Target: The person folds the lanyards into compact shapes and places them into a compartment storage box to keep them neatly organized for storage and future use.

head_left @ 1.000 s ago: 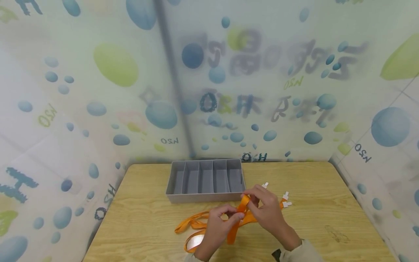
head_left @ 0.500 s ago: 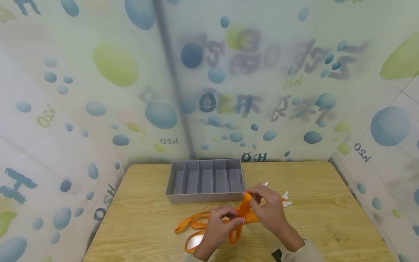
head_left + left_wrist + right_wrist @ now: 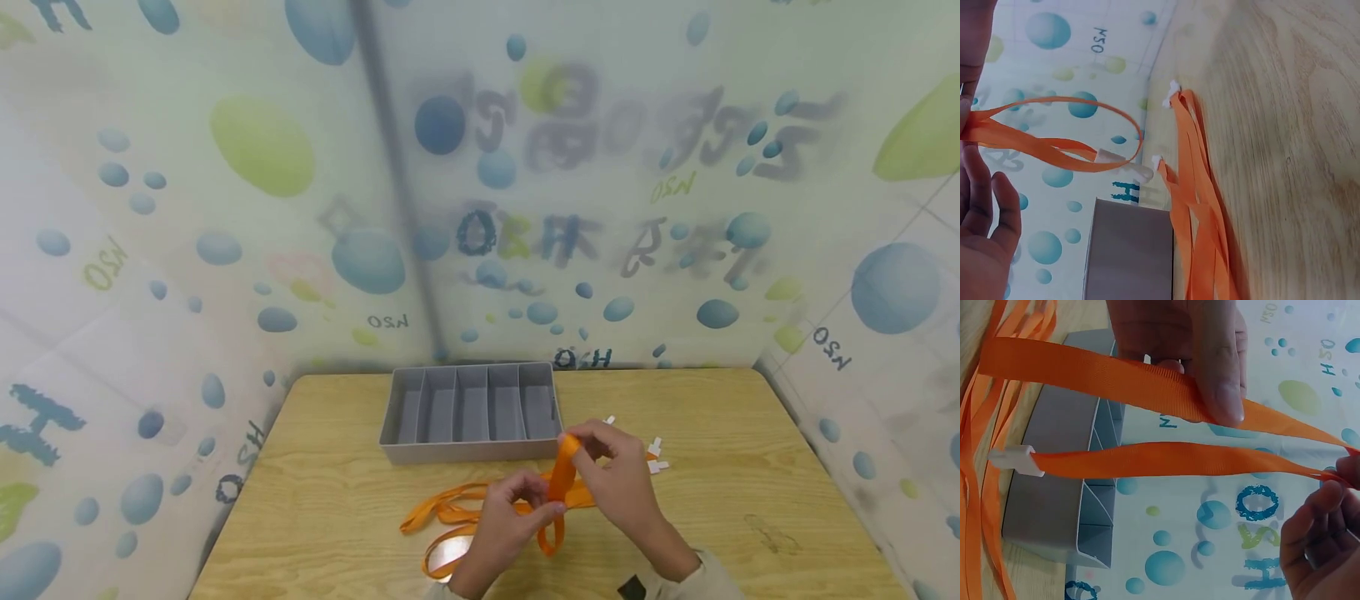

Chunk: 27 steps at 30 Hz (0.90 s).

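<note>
Both hands hold an orange lanyard (image 3: pixel 562 479) above the table, in front of a grey divided box. My right hand (image 3: pixel 621 481) pinches its upper part between thumb and fingertips. Lower down, my left hand (image 3: pixel 504 521) grips the strap, with the thumb (image 3: pixel 1227 400) lying along the ribbon in the right wrist view. A loop of strap hangs below the left hand. One strand ends in a white plastic clip (image 3: pixel 1019 460). In the left wrist view the fingers of my left hand (image 3: pixel 988 231) show at the left edge, beside the gathered strap (image 3: pixel 1016 140).
The grey box (image 3: pixel 472 452), with several compartments, stands at the table's back, near the patterned wall curtain (image 3: pixel 637 208). More orange lanyards (image 3: pixel 438 504) lie on the wooden table (image 3: pixel 337 500) under and left of the hands. Their white clips (image 3: pixel 655 450) point right.
My right hand has shifted slightly right with the upper strap. The hanging part under my left hand has swung right and now shows as a narrow loop. The box has stayed put.
</note>
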Tool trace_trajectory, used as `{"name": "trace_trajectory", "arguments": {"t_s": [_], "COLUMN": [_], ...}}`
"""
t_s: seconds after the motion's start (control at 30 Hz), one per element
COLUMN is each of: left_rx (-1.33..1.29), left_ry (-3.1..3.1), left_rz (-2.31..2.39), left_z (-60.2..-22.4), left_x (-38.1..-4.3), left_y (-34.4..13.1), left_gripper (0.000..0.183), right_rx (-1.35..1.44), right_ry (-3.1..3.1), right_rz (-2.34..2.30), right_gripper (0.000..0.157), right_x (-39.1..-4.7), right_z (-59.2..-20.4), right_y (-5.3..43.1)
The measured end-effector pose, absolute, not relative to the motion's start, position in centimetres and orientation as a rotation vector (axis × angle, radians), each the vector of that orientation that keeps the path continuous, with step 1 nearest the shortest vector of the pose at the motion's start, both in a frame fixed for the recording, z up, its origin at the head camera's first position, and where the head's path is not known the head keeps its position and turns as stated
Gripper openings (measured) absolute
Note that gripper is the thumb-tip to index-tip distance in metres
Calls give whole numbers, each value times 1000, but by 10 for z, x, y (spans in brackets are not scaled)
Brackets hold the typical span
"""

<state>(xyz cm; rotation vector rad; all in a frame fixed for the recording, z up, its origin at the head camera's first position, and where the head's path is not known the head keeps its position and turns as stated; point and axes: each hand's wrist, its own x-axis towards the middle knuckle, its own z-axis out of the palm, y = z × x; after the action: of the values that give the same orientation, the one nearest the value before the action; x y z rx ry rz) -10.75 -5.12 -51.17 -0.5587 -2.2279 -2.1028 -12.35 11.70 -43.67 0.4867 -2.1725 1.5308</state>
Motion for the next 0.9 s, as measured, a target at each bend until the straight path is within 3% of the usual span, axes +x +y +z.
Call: {"name": "trace_trajectory", "arguments": {"t_s": [0.4, 0.9], "left_rx": [-580, -565], "left_ry": [-2271, -2319], "left_rz": [-2117, -2053], "left_z": [-514, -520], "left_x": [-113, -116], "left_y": [-46, -44], "left_gripper": [49, 13], "right_rx": [421, 503], "right_ry": [-2201, -2186], "right_rz": [1591, 1620], "right_gripper": [8, 16], "right_x": [-122, -122], "right_z": [-433, -435], "right_y": [113, 113]}}
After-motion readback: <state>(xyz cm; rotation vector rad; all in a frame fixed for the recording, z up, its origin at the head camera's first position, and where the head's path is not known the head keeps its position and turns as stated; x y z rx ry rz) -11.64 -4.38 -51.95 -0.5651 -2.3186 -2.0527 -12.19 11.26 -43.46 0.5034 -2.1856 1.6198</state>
